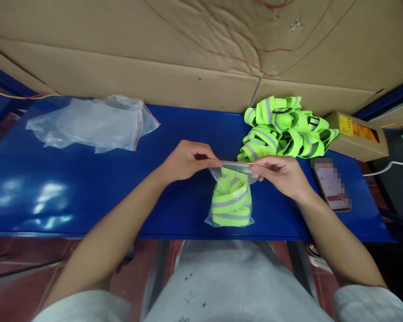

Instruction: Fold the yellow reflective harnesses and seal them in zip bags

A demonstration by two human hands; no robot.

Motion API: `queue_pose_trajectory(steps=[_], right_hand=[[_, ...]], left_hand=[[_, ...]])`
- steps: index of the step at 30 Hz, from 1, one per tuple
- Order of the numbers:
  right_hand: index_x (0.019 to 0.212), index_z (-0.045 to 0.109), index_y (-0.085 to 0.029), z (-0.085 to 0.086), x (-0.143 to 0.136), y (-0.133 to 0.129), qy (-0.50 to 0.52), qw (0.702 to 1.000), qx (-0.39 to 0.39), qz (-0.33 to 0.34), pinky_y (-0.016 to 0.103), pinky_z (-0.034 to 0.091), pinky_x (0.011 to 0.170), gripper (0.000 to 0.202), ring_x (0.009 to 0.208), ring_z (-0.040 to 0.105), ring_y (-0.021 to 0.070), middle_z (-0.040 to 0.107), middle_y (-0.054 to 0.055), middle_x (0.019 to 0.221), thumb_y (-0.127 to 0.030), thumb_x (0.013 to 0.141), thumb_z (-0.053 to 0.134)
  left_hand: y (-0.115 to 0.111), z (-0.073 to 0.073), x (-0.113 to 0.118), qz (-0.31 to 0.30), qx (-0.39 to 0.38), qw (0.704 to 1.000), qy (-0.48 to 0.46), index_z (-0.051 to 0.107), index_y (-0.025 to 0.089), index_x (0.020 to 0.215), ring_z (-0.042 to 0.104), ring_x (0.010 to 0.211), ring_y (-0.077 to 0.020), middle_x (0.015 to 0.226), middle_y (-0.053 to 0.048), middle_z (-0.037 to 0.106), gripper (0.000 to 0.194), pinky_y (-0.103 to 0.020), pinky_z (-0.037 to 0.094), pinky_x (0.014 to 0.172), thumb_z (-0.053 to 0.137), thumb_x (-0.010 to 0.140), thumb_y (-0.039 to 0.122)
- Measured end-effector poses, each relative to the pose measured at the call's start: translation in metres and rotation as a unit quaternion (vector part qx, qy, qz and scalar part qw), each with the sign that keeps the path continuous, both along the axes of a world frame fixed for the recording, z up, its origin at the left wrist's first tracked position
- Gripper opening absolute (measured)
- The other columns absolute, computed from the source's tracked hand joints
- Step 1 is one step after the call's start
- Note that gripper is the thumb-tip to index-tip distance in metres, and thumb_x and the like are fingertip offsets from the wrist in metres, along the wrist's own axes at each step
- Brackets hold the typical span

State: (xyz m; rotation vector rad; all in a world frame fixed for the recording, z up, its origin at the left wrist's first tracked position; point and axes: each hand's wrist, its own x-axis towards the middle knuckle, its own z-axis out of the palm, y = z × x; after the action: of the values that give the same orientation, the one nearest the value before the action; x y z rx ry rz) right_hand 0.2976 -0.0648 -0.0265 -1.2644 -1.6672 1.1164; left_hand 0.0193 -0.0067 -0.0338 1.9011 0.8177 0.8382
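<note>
A clear zip bag [207, 220] lies near the front edge of the blue table, its red-lined top edge turned away from me. Inside it is a folded neon-yellow reflective strap [231, 203] with grey stripes. My left hand [193, 160] pinches the left end of the bag's top between thumb and fingers. At the right end, my right hand [278, 172] pinches the same edge. Between the two hands the seal line runs straight. Just behind my right hand sits a pile of loose neon-yellow reflective straps [265, 134] with black buckles.
Flat, clear zip bags [97, 123] lie in a stack at the back left of the blue table [117, 179]. To the right are a phone [331, 183] and a cardboard box [372, 150] with orange contents. A cardboard panel [121, 71] rises along the back.
</note>
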Motion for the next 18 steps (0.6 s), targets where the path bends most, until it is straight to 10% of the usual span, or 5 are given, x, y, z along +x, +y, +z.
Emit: queue_pose_trajectory(steps=[9,18], right_hand=[[0.083,0.081,-0.022,0.011,-0.003,-0.009,0.024,0.999,0.015,-0.026,0.024,0.059,0.056,0.022,0.056,0.068,0.0128,0.075,0.000,0.067,-0.043,0.086,0.080],[0.093,0.073,-0.018,-0.002,0.006,0.002,0.010,0.999,-0.022,0.044,0.030,0.065,0.070,0.032,0.073,0.077,0.0172,0.077,0.003,0.082,-0.050,0.094,0.067]], left_hand=[[0.008,-0.001,-0.008,-0.054,-0.104,0.993,0.032,0.083,0.020,0.102,0.073,0.085,-0.0182,0.097,-0.006,0.080,0.034,-0.024,0.054,0.075,0.077,0.085,0.049],[0.016,-0.004,-0.015,-0.051,-0.001,0.995,0.086,0.080,0.019,0.083,0.072,0.076,-0.0158,0.080,-0.003,0.079,0.033,-0.022,0.055,0.074,0.064,0.094,0.046]])
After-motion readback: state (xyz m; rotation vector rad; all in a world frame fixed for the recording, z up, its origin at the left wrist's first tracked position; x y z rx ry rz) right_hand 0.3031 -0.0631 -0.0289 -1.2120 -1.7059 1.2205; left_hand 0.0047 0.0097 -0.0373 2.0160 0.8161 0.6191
